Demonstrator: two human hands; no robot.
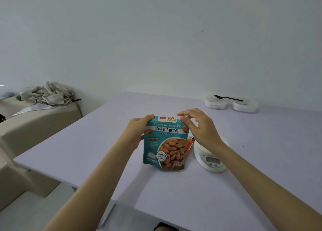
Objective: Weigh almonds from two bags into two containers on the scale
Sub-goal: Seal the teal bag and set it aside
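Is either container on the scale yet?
No: both white containers sit far back on the right with a black spoon laid across them, well apart from the scale.

The almond bag (165, 143) at centre frame is teal, crossed by a white band with black lettering. Its logo is red on a pale yellow-green patch, and a picture of brown almonds fills its lower right (a round grey-and-white seal overlaps it). Just right of it shows a sliver of an orange second bag (189, 146). The scale (203, 161) is white with a grey display. At upper right, the two containers (216, 104) are white and the spoon (228, 98) black. The table (87, 152) is plain pale lilac. At upper left, a crumpled cloth (47, 93) is grey.
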